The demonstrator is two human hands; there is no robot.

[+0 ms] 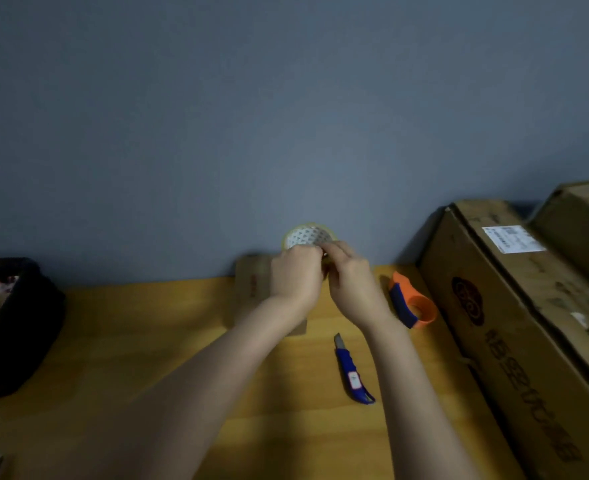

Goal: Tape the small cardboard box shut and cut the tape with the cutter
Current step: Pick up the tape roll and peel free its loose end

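Note:
A roll of clear tape [307, 235] with a patterned white core is held up above the table's far edge. My left hand [296, 273] grips its lower left side, and my right hand [350, 284] pinches at its rim on the right. Under my left hand and forearm lies the small cardboard box [253, 289], flat brown, mostly hidden. The blue cutter [350, 370] lies on the wooden table [147, 341] in front of my right wrist, its blade tip pointing away from me.
An orange and blue tape dispenser [412, 303] lies right of my right hand. Large cardboard boxes [514, 323] line the table's right side. A black bin [12, 327] with bags stands at the left. A grey wall rises behind the table.

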